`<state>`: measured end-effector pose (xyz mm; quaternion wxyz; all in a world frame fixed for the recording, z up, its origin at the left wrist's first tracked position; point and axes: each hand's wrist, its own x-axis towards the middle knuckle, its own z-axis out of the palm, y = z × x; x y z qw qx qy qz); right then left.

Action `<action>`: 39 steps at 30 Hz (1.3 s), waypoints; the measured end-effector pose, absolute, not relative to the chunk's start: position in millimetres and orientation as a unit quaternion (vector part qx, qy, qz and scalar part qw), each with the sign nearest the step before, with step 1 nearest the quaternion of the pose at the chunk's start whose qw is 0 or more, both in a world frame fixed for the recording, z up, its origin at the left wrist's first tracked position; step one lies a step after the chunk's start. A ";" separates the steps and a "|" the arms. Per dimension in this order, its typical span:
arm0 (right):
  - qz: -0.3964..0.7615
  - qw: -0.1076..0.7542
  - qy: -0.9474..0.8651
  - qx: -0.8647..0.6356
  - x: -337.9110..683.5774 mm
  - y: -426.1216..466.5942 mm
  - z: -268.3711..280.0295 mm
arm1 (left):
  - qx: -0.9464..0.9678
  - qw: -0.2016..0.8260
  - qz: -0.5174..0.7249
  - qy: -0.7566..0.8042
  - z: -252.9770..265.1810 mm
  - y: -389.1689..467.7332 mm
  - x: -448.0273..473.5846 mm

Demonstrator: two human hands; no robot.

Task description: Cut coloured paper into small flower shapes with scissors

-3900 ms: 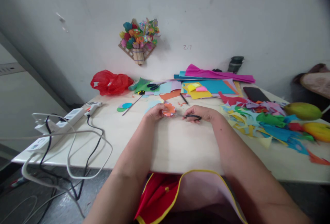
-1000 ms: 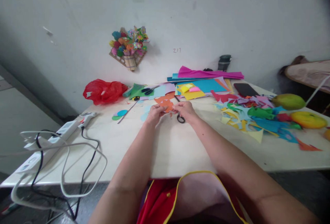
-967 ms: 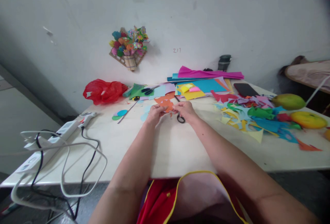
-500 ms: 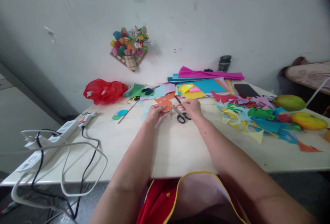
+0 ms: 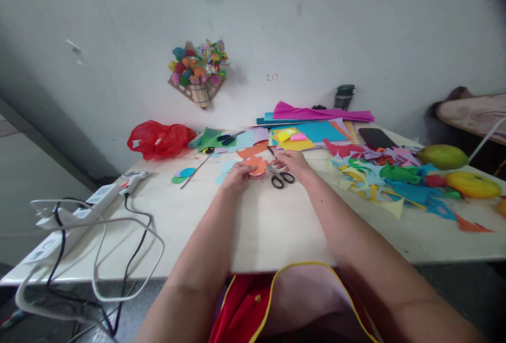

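Between the thumb and fingers of my left hand [image 5: 238, 174] is an orange paper cutout [image 5: 258, 165] with a scalloped edge. My right hand [image 5: 292, 163] is just right of it, its thumb and forefinger closed on a slim dark stick [image 5: 271, 150], perhaps a pen; its other fingers are partly spread. A pair of scissors [image 5: 278, 179] with black handles lies on the table below my right hand, blades pointing toward the orange cutout. More orange paper [image 5: 253, 150] lies just behind my hands. Light blue paper circles [image 5: 223, 172] lie left of my left hand.
Paper scraps [image 5: 379, 174] and mangoes [image 5: 472, 185] cover the right side. Coloured sheets [image 5: 320, 132], a phone [image 5: 377, 138] and a second pair of scissors [image 5: 229, 138] lie farther back. At left are a red plastic bag [image 5: 160, 140], paper circles [image 5: 183, 175], and a power strip [image 5: 79, 222] with loose cables.
My right hand has shifted slightly left, its lower fingers spreading more and uncovering the scissors' right handle. The orange cutout has moved a little right and down in my left hand.
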<state>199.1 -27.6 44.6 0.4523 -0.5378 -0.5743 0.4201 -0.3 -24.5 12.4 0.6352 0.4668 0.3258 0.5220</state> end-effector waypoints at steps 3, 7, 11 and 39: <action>0.517 0.453 -0.553 -0.470 193.1 -32.7 44.8 | 0.471 0.638 0.513 0.328 12.7 -25.9 1.1; 0.559 0.433 -0.560 -0.431 187.0 -38.0 43.3 | 0.488 0.638 0.496 0.329 13.4 -27.7 3.3; 0.549 0.444 -0.562 -0.431 180.5 -39.5 40.2 | 0.503 0.633 0.477 0.345 13.8 -28.4 4.1; 0.517 0.594 -0.410 -0.460 156.2 -40.5 33.0 | 0.472 0.587 0.560 0.346 16.8 -28.2 19.9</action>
